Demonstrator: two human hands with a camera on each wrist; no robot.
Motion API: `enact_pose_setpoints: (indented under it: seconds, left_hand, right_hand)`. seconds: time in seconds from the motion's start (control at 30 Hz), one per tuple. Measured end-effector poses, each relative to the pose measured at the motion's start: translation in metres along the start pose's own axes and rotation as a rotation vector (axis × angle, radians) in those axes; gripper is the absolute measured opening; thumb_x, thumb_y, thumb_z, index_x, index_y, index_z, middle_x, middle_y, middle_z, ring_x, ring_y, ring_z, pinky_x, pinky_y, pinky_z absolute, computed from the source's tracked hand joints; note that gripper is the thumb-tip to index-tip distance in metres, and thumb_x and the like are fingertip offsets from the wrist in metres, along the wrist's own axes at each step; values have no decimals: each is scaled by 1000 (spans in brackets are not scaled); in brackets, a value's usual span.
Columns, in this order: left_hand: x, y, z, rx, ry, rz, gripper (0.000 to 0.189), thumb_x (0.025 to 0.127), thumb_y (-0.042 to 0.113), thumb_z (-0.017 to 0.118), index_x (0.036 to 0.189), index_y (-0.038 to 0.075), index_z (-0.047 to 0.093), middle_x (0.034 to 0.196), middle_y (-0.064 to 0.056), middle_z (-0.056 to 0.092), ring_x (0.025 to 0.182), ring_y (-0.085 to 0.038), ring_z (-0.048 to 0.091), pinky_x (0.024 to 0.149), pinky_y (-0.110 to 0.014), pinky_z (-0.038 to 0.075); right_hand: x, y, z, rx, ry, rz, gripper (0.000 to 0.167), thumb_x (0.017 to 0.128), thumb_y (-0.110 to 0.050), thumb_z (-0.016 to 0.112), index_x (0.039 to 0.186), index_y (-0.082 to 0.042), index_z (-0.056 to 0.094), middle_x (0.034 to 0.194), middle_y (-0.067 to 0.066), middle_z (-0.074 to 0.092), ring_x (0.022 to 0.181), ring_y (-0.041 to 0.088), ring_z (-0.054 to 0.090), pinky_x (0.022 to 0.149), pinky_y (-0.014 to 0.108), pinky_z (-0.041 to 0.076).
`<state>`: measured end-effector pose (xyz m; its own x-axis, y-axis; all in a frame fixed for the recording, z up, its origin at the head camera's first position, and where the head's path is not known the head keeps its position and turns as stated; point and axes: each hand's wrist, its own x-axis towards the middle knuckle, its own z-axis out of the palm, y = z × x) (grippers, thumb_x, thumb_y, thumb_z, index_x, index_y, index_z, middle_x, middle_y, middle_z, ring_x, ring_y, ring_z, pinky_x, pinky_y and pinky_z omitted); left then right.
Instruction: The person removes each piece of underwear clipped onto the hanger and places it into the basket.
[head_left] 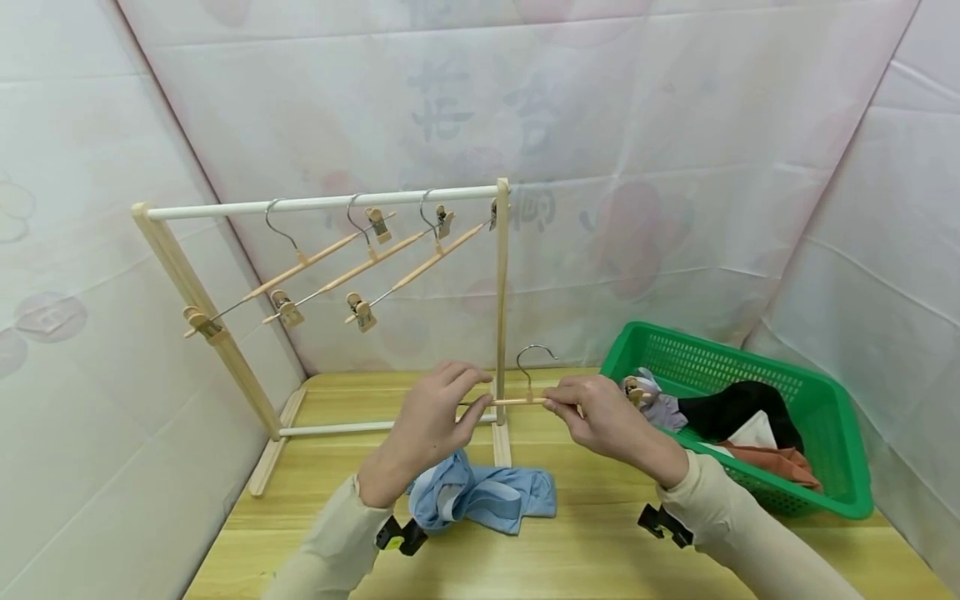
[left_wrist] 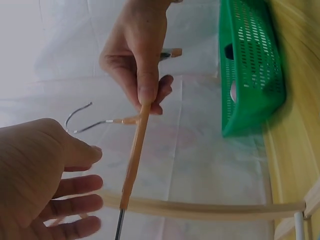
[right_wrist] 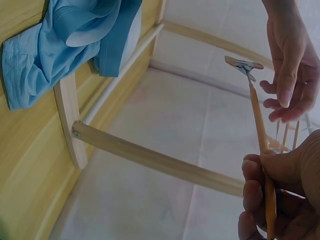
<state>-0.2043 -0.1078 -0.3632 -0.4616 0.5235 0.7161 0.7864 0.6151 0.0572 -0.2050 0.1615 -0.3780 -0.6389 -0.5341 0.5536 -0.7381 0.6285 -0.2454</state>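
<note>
My right hand (head_left: 603, 417) grips the bar of a clip hanger (head_left: 517, 402), its thumb laid along the tan rod in the left wrist view. The hanger's metal hook points up, and one of its clips (right_wrist: 244, 64) shows in the right wrist view. Close beside the bar is my left hand (head_left: 431, 417), fingers loosely extended; the left wrist view shows a gap between it and the hanger (left_wrist: 134, 160). Below the hands, a crumpled light blue garment (head_left: 528, 492) with pale bands lies on the table, partly hidden by the left arm.
A wooden rack (head_left: 502, 292) with a white top rail stands at the left, several similar clip hangers (head_left: 375, 260) hooked on it. To the right, a green basket (head_left: 840, 425) holds black, white, orange-brown and greyish clothes. Pale printed curtains surround the wooden table (head_left: 592, 542).
</note>
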Motion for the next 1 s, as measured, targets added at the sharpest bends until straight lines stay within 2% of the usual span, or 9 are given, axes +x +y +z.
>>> enact_pose_setpoints:
  seconds: [0.33, 0.53, 0.77, 1.0]
  left_hand:
    - [5, 14, 9, 51, -65, -13, 15, 91, 21, 77, 105, 14, 72, 100, 0, 75, 87, -14, 71, 72, -28, 59]
    - [5, 20, 14, 100, -104, -41, 16, 92, 24, 77, 105, 15, 75, 99, 3, 76, 89, -14, 71, 73, -28, 59]
    - [5, 23, 19, 188, -107, -56, 9, 92, 23, 77, 99, 18, 76, 92, 6, 74, 82, -13, 67, 65, -26, 57]
    - [3, 23, 24, 220, -85, -44, 8, 88, 23, 80, 95, 20, 76, 87, 7, 71, 76, -12, 63, 59, -25, 54]
  right_hand:
    - [3, -4, 2, -2, 7, -16, 14, 96, -11, 69, 105, -10, 80, 71, -7, 63, 54, -7, 40, 52, 15, 40]
    - [3, -4, 3, 7, 10, -5, 15, 96, -11, 69, 106, -8, 80, 71, -5, 64, 54, -7, 39, 51, 15, 40]
    - [4, -5, 5, 13, 8, -1, 16, 96, -11, 68, 106, -7, 80, 71, -6, 63, 53, -7, 39, 50, 15, 39]
    - [5, -5, 6, 9, 6, -7, 15, 96, -10, 69, 105, -9, 80, 72, -6, 64, 54, -7, 39, 51, 15, 39]
